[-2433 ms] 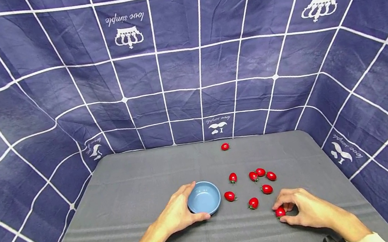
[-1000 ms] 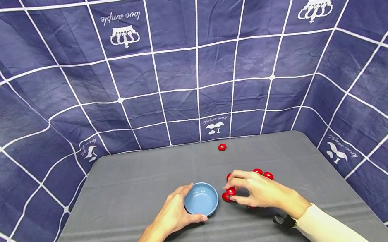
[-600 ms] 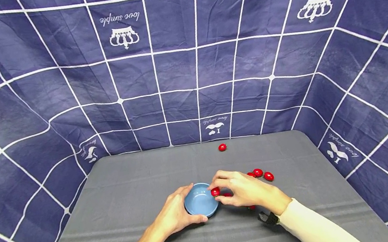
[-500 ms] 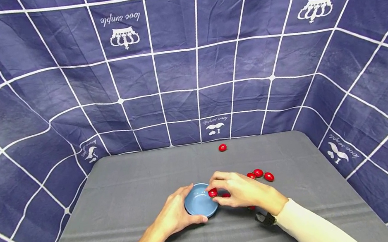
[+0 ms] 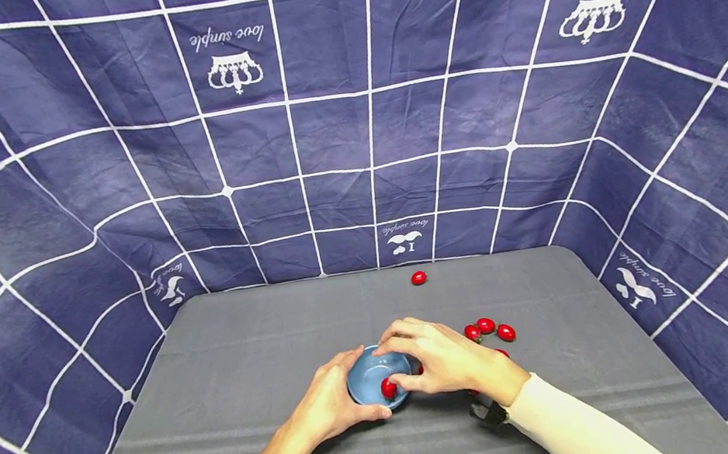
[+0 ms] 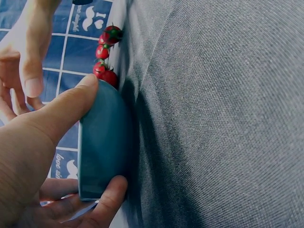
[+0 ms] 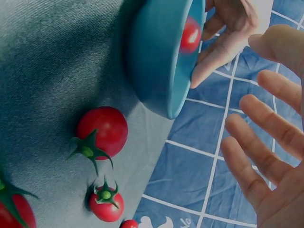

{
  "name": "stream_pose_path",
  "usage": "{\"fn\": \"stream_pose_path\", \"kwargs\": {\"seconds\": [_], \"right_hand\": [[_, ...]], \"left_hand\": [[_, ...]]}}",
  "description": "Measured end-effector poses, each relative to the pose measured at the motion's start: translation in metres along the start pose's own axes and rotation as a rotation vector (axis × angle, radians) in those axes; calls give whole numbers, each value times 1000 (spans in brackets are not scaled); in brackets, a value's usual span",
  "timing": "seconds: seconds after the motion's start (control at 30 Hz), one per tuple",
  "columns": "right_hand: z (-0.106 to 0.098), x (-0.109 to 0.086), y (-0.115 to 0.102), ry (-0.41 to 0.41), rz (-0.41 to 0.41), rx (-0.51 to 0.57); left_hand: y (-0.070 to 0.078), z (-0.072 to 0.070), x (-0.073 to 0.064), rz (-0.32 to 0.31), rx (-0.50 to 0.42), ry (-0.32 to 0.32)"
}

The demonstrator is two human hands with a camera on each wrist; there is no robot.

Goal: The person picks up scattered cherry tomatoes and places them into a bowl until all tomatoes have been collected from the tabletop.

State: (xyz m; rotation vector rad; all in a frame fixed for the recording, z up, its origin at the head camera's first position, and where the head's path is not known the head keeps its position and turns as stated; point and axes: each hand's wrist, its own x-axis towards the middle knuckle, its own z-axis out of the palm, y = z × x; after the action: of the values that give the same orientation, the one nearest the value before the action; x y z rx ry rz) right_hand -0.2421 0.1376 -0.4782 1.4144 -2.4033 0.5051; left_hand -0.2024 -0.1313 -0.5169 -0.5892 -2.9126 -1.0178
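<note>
My left hand [image 5: 330,401] holds a small blue bowl [image 5: 368,383] on the table from its left side, the thumb on the near rim and the fingers round the far side. Inside the bowl is one red cherry tomato [image 7: 191,35]. My right hand [image 7: 278,137] hovers over the bowl's right rim with its fingers spread and nothing between them. Right of the bowl lies another cherry tomato [image 7: 102,132] with a green stem, mostly hidden under the right hand in the head view.
Three cherry tomatoes [image 5: 485,326] lie close together to the right, with others partly behind the right arm. A lone cherry tomato [image 5: 419,278] rests near the back edge of the grey table [image 5: 266,328]. A blue gridded cloth [image 5: 336,137] hangs behind and at both sides.
My right hand has carried a cherry tomato left from the right side of the table and let it go in the bowl. My left hand has kept its hold on the bowl.
</note>
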Motion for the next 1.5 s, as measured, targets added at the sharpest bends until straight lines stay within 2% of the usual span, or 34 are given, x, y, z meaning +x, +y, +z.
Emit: {"fn": "stream_pose_path", "kwargs": {"seconds": [0.47, 0.97, 1.27, 1.5], "right_hand": [[-9, -19, 2, -2, 64, -38], [-19, -53, 15, 25, 96, -53], [-28, -77, 20, -34, 185, -53], [-29, -98, 24, -45, 228, -34]], "left_hand": [[-1, 0, -1, -1, -3, 7], [1, 0, -1, -4, -4, 24], [1, 0, -1, -38, -18, 13], [1, 0, -1, -27, -26, 13]]}}
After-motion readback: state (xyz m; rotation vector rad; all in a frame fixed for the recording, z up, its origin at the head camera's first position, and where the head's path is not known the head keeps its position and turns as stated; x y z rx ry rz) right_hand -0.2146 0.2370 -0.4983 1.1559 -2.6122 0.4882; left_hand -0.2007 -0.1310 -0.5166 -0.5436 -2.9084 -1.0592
